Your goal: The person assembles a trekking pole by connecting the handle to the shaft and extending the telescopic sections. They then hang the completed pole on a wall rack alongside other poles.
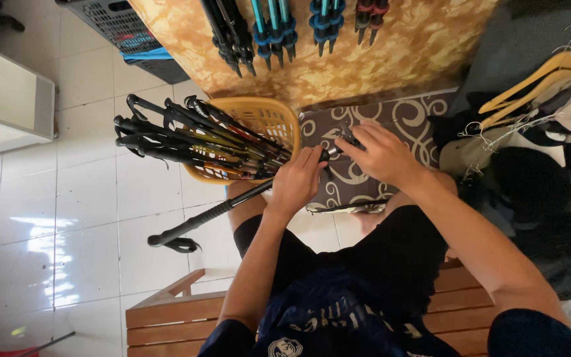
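The left hand [297,182] is wrapping its fingers tight around a black trekking pole [216,215], which is slanting down past the knee toward the white floor tiles [87,198]. The right hand [378,153] is pinching the pole's upper end over a patterned mat [398,112]; what sits under those fingertips is probably a clamp. A yellow basket [269,119] of poles is lying just beside.

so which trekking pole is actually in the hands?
The black pole slanting to the floor, apart from the bundle in the yellow basket; left hand grips its shaft, right hand at its upper end.
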